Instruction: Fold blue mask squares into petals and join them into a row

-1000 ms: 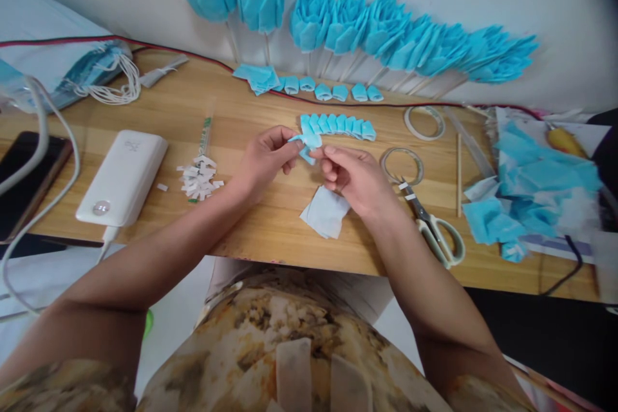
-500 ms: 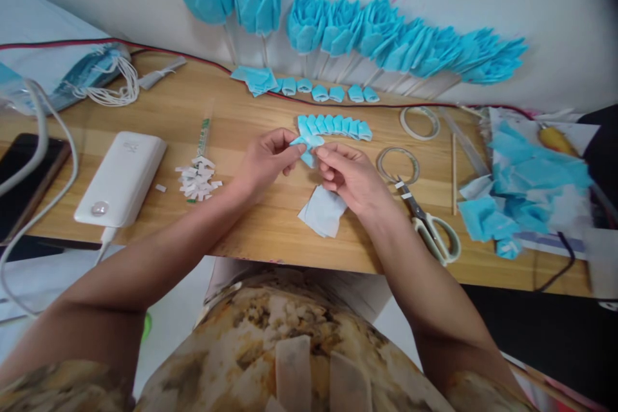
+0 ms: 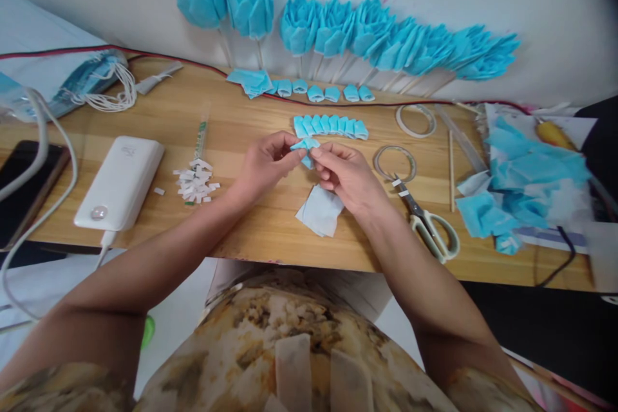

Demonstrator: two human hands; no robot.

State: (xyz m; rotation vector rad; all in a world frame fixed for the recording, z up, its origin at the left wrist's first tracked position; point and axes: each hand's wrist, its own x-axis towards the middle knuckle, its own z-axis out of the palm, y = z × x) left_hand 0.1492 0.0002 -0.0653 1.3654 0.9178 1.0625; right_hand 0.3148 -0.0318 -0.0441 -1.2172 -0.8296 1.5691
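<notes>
Both my hands meet over the middle of the wooden table and pinch one small folded blue paper piece. My left hand grips its left end with thumb and fingers closed. My right hand grips its right side, fingers curled. Just behind the hands lies a row of several folded blue petals. A white-blue paper square lies on the table under my right wrist.
Blue paper flowers on sticks lean on the wall, with more folded petals below. Scissors, tape rings, a stick and blue scraps lie right. A power bank, white paper bits, phone and masks lie left.
The hands stay together on the blue piece, with the fingers shifting slightly on it. The view has drifted a little; nothing else on the table has moved.
</notes>
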